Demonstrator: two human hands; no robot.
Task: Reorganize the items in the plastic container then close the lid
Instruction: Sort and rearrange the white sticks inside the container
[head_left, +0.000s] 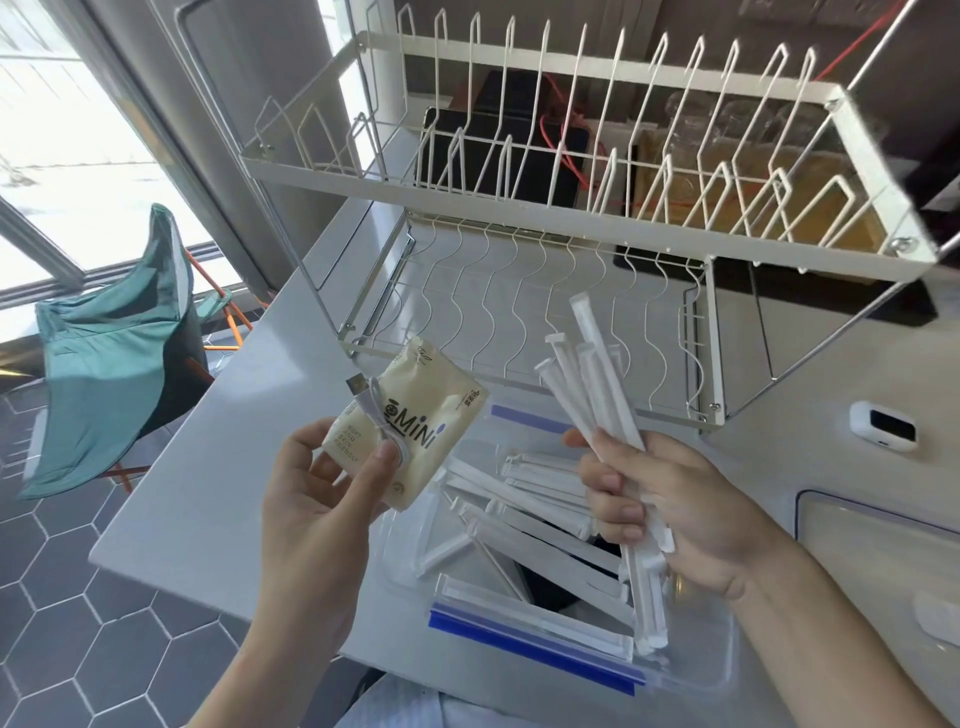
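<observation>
Two full hands are the main hazard here. The right hand (670, 499) is closed round a loose bundle of wrapped white sticks (597, 384) that fan out above the fist and hang below it; because only the middle of the bundle is gripped, a slackened finger could let single sticks slide out onto the table (218, 483) or past its near edge. The left hand (332, 483) pinches a cream tissue packet (410, 431) with the thumb pressed over a coiled white USB cable (374, 415) lying on its face. That cable is held only by thumb pressure, so tilting the packet could let it uncoil and drop.

The clear plastic container (722, 670) sits on the table directly below both hands, close to the near edge, where a knock from a forearm might shift it towards the drop. Inside it lie more white sticks (524, 514), criss-crossed rather than aligned, over something dark at the bottom that I cannot identify. A blue-striped strip (530, 649) lies along its near side, possibly a zip bag's seal. Sticks left at these angles would likely ride above the rim and stop the lid seating. A pale panel at the right (883, 540) may be the lid, though too little shows to be sure.
</observation>
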